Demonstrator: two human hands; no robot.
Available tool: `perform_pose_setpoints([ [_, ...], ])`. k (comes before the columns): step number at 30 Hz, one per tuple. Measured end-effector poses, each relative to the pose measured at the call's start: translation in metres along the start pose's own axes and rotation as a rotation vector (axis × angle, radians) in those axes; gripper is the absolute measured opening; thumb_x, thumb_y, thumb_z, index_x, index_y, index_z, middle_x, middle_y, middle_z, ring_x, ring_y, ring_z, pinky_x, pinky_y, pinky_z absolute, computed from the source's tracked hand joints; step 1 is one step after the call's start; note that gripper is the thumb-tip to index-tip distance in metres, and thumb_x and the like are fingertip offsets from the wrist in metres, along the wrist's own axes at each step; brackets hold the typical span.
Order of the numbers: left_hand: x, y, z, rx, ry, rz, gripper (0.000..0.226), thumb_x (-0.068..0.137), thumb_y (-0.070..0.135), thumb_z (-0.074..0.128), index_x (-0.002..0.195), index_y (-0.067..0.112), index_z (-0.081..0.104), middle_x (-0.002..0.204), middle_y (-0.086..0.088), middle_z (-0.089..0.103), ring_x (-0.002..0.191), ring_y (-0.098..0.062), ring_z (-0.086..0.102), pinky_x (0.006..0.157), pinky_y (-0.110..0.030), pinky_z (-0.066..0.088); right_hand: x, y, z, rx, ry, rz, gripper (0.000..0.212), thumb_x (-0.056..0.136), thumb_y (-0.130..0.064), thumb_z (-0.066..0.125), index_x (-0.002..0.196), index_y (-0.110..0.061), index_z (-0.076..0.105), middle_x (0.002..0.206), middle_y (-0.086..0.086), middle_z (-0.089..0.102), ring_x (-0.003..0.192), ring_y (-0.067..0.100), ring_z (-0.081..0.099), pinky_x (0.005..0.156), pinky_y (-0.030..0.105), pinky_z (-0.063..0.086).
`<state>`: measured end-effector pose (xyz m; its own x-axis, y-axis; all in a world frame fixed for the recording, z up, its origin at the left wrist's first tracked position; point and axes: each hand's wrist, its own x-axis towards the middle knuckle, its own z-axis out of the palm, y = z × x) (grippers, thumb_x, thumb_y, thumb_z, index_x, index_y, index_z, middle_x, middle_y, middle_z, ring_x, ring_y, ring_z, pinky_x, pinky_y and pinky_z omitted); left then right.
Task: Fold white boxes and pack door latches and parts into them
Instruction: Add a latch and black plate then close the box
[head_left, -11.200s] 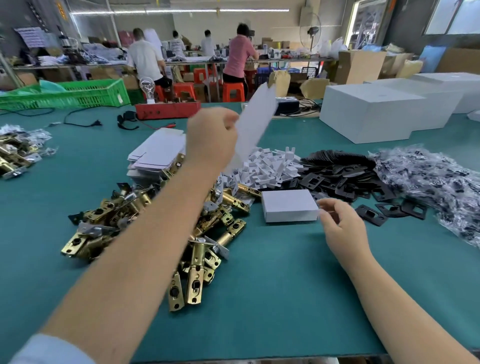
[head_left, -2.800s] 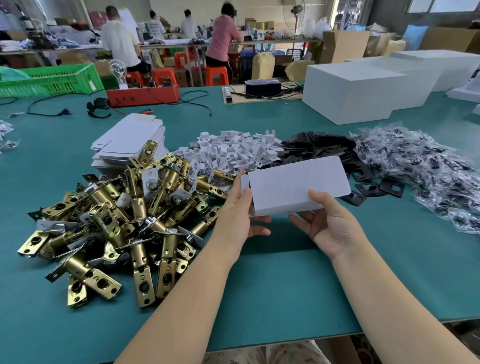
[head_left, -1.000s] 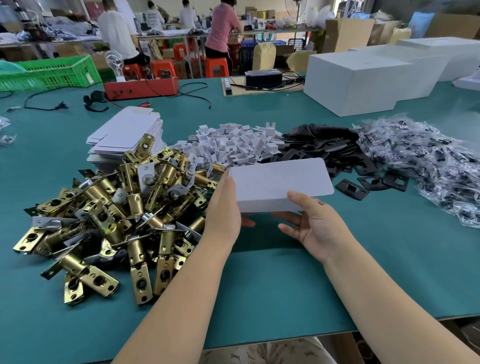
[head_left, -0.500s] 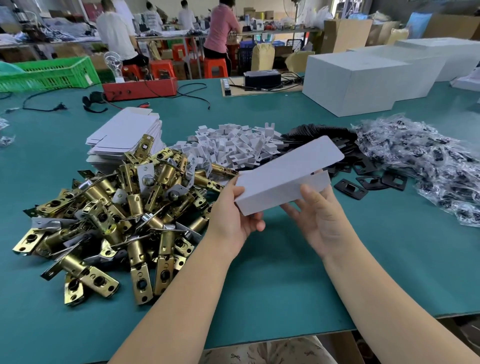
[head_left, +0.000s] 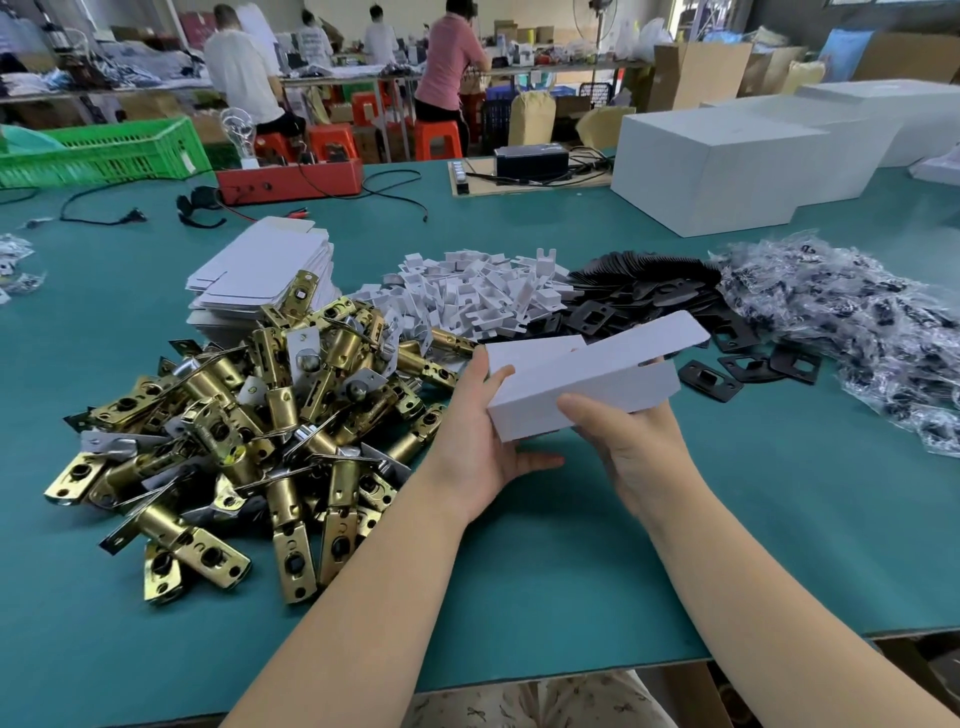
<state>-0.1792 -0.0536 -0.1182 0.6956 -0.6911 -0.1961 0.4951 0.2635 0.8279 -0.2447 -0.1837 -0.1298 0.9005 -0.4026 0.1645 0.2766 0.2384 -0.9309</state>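
Above the near middle of the green table (head_left: 779, 519), a small white box (head_left: 582, 395) is being held in the air by both hands, its long lid flap (head_left: 644, 345) standing open and tilting up toward the right. The left hand (head_left: 483, 436) is gripping the box's left end, with the thumb lying on top at the corner and the fingers curling underneath. The right hand (head_left: 634, 441) is cupping the box from below and in front, its thumb pressing flat against the near wall.

Just left of the hands, a big heap of brass door latches (head_left: 249, 431) is lying on the table, some with silver plates mixed in. Behind that heap, a stack of flat white box blanks (head_left: 265, 265) is sitting partly under the topmost latches. To the right of the blanks, a pile of small white cardboard inserts (head_left: 478, 296) is touching a spread of black strike plates (head_left: 654, 296), and a few of those plates are lying loose just right of the held box. Further right, a mound of clear bags holding dark parts (head_left: 852, 322) is covering the table's right side.

At the far edge, 2 large white cartons (head_left: 727, 156) are standing together, a red device (head_left: 291, 179) with cables is sitting near a green crate (head_left: 104, 153), and several people are working at benches beyond.
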Motion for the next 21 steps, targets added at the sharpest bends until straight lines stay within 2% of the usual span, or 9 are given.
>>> perform_pose_setpoints([
  [2, -0.002, 0.003, 0.001, 0.065, -0.076, 0.028, 0.049, 0.088, 0.063, 0.041, 0.108, 0.031, 0.073, 0.102, -0.002, 0.067, 0.094, -0.02, 0.06, 0.072, -0.037, 0.056, 0.004, -0.001, -0.005, 0.049, 0.05, 0.0, 0.055, 0.067, -0.009, 0.073, 0.119, -0.007, 0.053, 0.105, 0.008, 0.07, 0.1, 0.023, 0.067, 0.081, 0.036, 0.055],
  [5, -0.003, 0.003, 0.003, 0.177, -0.03, 0.063, 0.048, 0.076, 0.045, 0.063, 0.121, 0.031, 0.065, 0.113, 0.003, 0.066, 0.097, -0.018, 0.065, 0.073, -0.032, 0.057, 0.011, -0.005, -0.012, 0.233, 0.169, 0.035, 0.041, 0.065, -0.014, 0.077, 0.098, -0.021, 0.055, 0.091, -0.004, 0.07, 0.082, 0.01, 0.068, 0.072, 0.031, 0.052],
  [7, -0.004, -0.001, 0.002, 0.353, 0.039, 0.156, 0.065, 0.075, 0.032, 0.072, 0.136, 0.033, 0.049, 0.121, 0.005, 0.063, 0.102, -0.009, 0.066, 0.08, -0.027, 0.057, 0.013, -0.006, -0.015, 0.22, 0.227, 0.024, 0.046, 0.061, -0.021, 0.078, 0.099, -0.026, 0.052, 0.096, -0.004, 0.067, 0.082, 0.009, 0.065, 0.072, 0.03, 0.047],
  [9, -0.005, -0.007, 0.003, 0.653, 0.107, 0.305, 0.068, 0.075, 0.024, 0.08, 0.133, 0.035, 0.048, 0.12, 0.007, 0.061, 0.104, -0.002, 0.061, 0.084, -0.02, 0.053, 0.012, -0.004, -0.015, 0.126, 0.243, 0.001, 0.054, 0.06, -0.021, 0.081, 0.103, -0.028, 0.049, 0.097, -0.008, 0.064, 0.084, 0.007, 0.063, 0.07, 0.026, 0.047],
  [11, -0.003, -0.011, 0.002, 0.861, 0.204, 0.429, 0.055, 0.076, 0.022, 0.082, 0.124, 0.029, 0.057, 0.113, 0.008, 0.061, 0.101, -0.004, 0.059, 0.079, -0.015, 0.05, 0.01, -0.002, -0.012, 0.008, 0.244, -0.041, 0.062, 0.058, -0.029, 0.079, 0.111, -0.024, 0.047, 0.096, -0.008, 0.062, 0.083, 0.002, 0.063, 0.067, 0.02, 0.049],
  [13, -0.001, -0.012, 0.001, 0.931, 0.271, 0.488, 0.041, 0.077, 0.022, 0.08, 0.114, 0.026, 0.063, 0.105, 0.013, 0.061, 0.096, -0.002, 0.058, 0.071, -0.008, 0.046, 0.008, 0.0, -0.01, -0.109, 0.235, -0.091, 0.08, 0.057, -0.031, 0.079, 0.126, -0.018, 0.04, 0.099, -0.007, 0.059, 0.083, -0.004, 0.061, 0.066, 0.013, 0.048],
  [16, 0.0, -0.011, -0.003, 1.002, 0.294, 0.508, 0.031, 0.076, 0.021, 0.078, 0.1, 0.034, 0.063, 0.097, 0.017, 0.062, 0.088, 0.005, 0.054, 0.067, -0.006, 0.042, 0.005, 0.003, -0.008, -0.233, 0.193, -0.161, 0.1, 0.06, -0.041, 0.078, 0.143, -0.023, 0.025, 0.111, -0.007, 0.055, 0.096, -0.003, 0.057, 0.079, 0.012, 0.046],
  [18, 0.001, -0.009, -0.005, 0.991, 0.264, 0.45, 0.03, 0.077, 0.02, 0.075, 0.098, 0.036, 0.061, 0.093, 0.016, 0.063, 0.083, 0.001, 0.056, 0.067, -0.012, 0.044, 0.003, 0.0, -0.006, -0.214, 0.199, -0.205, 0.087, 0.066, -0.048, 0.071, 0.138, -0.02, 0.032, 0.113, -0.008, 0.056, 0.097, -0.003, 0.057, 0.083, 0.013, 0.044],
  [21, 0.0, -0.005, -0.004, 0.874, 0.187, 0.299, 0.026, 0.077, 0.016, 0.066, 0.099, 0.029, 0.061, 0.094, 0.004, 0.064, 0.072, -0.009, 0.064, 0.077, -0.041, 0.057, 0.005, -0.003, -0.01, -0.152, 0.263, -0.254, 0.031, 0.083, -0.04, 0.056, 0.11, -0.028, 0.046, 0.09, -0.025, 0.061, 0.083, -0.007, 0.056, 0.078, 0.017, 0.044],
])
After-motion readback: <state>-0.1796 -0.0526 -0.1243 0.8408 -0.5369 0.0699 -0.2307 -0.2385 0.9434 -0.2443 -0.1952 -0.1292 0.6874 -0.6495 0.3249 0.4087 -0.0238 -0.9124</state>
